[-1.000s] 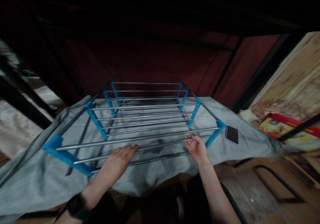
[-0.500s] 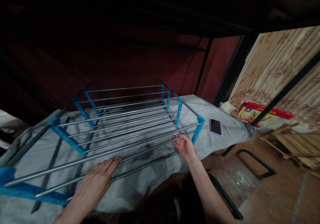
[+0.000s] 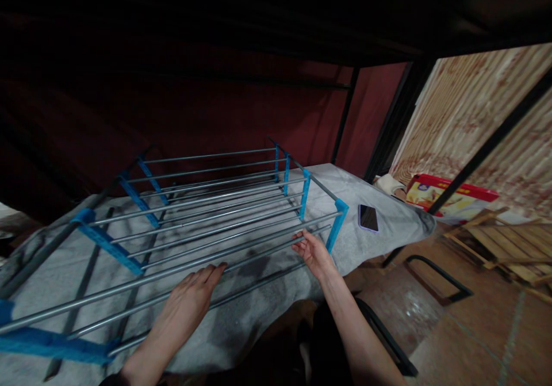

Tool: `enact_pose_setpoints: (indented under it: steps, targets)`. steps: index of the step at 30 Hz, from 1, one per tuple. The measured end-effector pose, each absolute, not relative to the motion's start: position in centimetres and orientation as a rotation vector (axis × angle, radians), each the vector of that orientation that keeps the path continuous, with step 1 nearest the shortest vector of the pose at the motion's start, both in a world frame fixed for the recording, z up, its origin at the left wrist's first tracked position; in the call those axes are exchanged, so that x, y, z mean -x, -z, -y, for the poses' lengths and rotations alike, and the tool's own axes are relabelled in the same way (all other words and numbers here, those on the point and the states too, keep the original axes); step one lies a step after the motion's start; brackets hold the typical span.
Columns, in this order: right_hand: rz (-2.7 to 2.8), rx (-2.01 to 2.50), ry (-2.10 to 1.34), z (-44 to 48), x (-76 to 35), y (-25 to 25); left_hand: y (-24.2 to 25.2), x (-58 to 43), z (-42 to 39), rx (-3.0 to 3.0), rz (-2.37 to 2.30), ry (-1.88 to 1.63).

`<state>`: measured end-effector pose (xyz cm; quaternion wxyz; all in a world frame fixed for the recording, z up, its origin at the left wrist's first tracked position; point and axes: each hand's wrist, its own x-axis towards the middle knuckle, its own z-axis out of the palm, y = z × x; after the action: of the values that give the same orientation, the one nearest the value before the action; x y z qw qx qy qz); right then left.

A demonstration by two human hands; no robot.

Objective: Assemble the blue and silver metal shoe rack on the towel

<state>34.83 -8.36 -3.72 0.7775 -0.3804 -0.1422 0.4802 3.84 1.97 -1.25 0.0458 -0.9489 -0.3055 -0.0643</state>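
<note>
A drying rack (image 3: 207, 255) of grey metal rods with blue plastic brackets lies across the grey cloth (image 3: 259, 311) in front of me. My left hand (image 3: 192, 298) lies along one of its near lower rods, fingers together and bent over it; the thumb is hidden. Near the rack's right end, my right hand (image 3: 311, 252) has its fingers curled at the same rod, the thumb side up. A blue bracket (image 3: 337, 225) stands just right of that hand. At the lower left, another blue bracket (image 3: 56, 344) carries the rods' other ends.
A phone (image 3: 368, 218) rests on the cloth to the right of the rack. Beyond the cloth's edge are a red and yellow box (image 3: 452, 196), a slatted wooden piece (image 3: 509, 248) and a black metal frame (image 3: 444, 274) near the floor. A dark post (image 3: 347, 113) rises behind.
My left hand has slid rightward along the rod, closer to my right hand. The right hand stays near the rack's right end. The whole view has shifted slightly.
</note>
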Motion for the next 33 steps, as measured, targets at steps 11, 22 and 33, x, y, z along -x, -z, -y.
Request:
enact_pose_setpoints:
  steps: [11, 22, 33]
  targets:
    - [0.289, 0.849, -1.060, 8.2, -35.2, 4.1, 3.2, -3.7, -2.9, 2.861, 1.118, 0.149]
    - [0.291, 0.820, -1.040, 8.8, -35.4, 3.8, 2.4, -2.8, -3.1, 2.978, 0.942, 0.444]
    - [0.325, 0.769, -1.020, 10.1, -35.7, 3.3, -0.2, -5.3, -1.9, 3.060, 0.808, 0.613]
